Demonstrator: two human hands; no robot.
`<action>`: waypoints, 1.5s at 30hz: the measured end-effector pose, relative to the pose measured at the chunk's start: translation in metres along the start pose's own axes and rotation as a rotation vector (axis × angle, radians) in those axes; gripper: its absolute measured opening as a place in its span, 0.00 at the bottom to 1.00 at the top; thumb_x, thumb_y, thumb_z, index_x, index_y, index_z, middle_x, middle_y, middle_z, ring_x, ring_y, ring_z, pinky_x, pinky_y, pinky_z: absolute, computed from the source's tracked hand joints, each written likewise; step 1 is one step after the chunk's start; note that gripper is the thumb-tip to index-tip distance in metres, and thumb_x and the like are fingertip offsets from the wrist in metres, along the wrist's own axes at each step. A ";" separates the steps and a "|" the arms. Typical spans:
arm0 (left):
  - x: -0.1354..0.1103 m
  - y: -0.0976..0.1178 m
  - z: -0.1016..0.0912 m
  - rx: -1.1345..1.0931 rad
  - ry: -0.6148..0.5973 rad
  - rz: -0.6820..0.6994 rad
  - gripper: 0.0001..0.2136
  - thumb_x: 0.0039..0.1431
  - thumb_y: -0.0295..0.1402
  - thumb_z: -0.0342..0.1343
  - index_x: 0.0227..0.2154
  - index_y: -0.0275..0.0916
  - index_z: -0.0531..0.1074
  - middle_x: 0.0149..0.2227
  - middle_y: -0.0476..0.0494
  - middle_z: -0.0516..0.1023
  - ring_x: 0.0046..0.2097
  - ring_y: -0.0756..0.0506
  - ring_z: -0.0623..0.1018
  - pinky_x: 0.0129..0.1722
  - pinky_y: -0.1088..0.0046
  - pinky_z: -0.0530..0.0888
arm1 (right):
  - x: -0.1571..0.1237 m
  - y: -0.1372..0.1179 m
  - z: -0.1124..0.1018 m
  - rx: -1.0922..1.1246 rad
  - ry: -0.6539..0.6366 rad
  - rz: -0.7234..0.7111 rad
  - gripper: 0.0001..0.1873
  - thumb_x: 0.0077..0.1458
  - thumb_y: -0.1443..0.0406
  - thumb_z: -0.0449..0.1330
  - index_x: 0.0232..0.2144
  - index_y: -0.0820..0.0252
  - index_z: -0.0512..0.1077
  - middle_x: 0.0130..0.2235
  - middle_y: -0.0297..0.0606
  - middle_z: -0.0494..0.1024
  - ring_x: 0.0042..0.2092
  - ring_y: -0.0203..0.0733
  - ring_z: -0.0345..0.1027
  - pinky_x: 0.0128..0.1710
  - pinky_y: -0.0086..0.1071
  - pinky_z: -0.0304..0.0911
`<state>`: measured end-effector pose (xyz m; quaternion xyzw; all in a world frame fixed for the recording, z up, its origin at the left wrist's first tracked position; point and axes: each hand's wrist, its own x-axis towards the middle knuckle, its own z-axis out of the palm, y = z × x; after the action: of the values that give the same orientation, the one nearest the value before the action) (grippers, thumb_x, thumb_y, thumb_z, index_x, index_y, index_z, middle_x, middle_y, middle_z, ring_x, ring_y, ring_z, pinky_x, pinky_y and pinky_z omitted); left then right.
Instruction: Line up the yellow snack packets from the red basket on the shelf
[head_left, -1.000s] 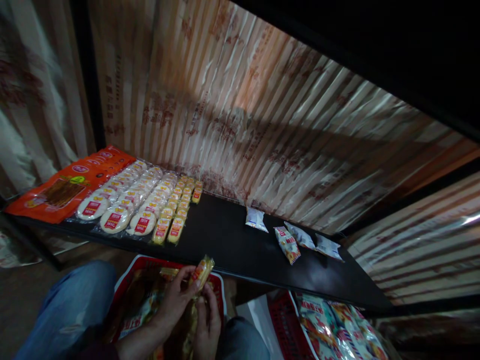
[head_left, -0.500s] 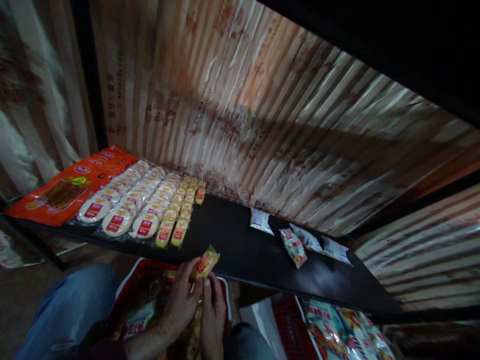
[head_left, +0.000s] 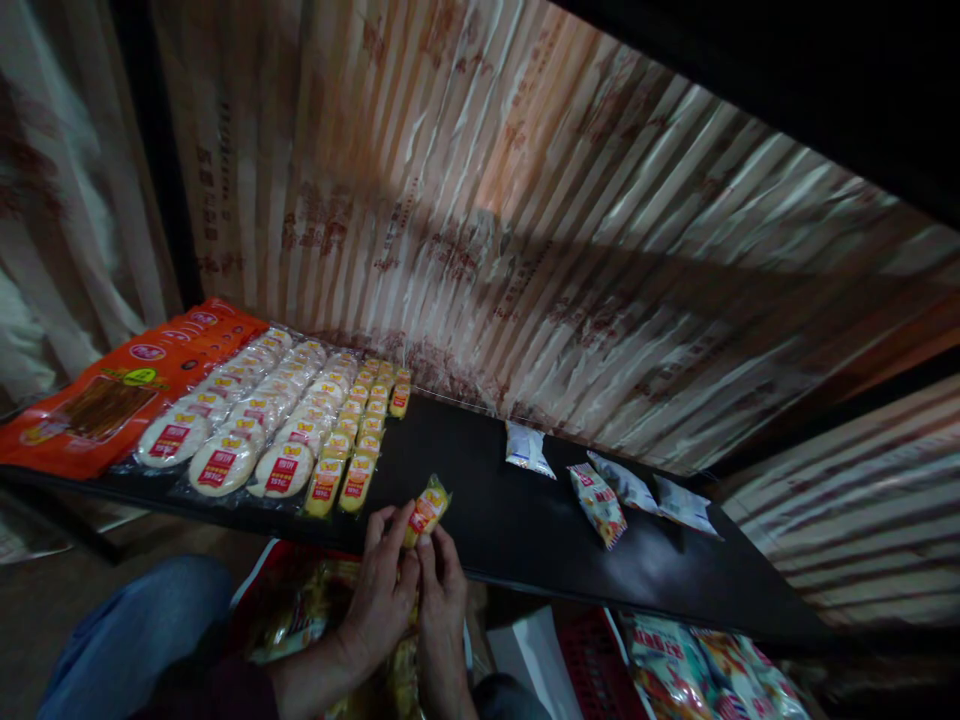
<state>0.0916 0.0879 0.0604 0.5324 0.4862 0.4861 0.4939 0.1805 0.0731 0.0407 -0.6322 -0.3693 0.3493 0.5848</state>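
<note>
Pinching a yellow, oblong, plastic-wrapped snack point(head_left: 429, 509) are the left hand point(head_left: 382, 588) and right hand point(head_left: 442, 592). Beyond stretches a flat black shelf point(head_left: 510, 530).

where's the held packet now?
Head view, low, just left of centre: packet held by left hand and right hand, near the front edge of the shelf, right of the yellow rows.

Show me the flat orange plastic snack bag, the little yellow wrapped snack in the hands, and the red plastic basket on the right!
Flat orange plastic snack bag point(head_left: 135, 385): head view, visible middle.
Little yellow wrapped snack point(head_left: 427, 512): head view, red label.
Red plastic basket point(head_left: 600, 660): head view, side wall.
</note>
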 end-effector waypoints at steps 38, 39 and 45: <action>0.088 -0.004 0.012 0.137 -0.044 -0.010 0.25 0.62 0.37 0.39 0.59 0.31 0.60 0.68 0.37 0.46 0.67 0.44 0.48 0.66 0.63 0.46 | 0.134 0.016 0.060 -0.049 -0.066 -0.127 0.19 0.50 0.58 0.56 0.44 0.57 0.71 0.44 0.40 0.79 0.43 0.44 0.74 0.47 0.35 0.66; 0.089 -0.004 0.011 0.148 -0.044 -0.006 0.25 0.62 0.37 0.38 0.59 0.31 0.60 0.68 0.37 0.46 0.68 0.44 0.48 0.66 0.63 0.46 | 0.136 0.015 0.062 -0.054 -0.071 -0.127 0.19 0.50 0.58 0.56 0.44 0.58 0.71 0.43 0.40 0.79 0.43 0.43 0.74 0.47 0.36 0.66; 0.097 -0.011 0.013 0.188 -0.033 0.030 0.26 0.62 0.38 0.38 0.61 0.31 0.56 0.67 0.38 0.47 0.68 0.44 0.45 0.66 0.62 0.44 | 0.142 0.013 0.074 -0.040 -0.080 -0.155 0.17 0.51 0.60 0.55 0.43 0.57 0.70 0.41 0.38 0.79 0.41 0.42 0.73 0.44 0.34 0.67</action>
<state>0.1093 0.1847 0.0523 0.5914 0.5136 0.4368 0.4424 0.1850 0.2329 0.0213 -0.5989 -0.4470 0.3205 0.5821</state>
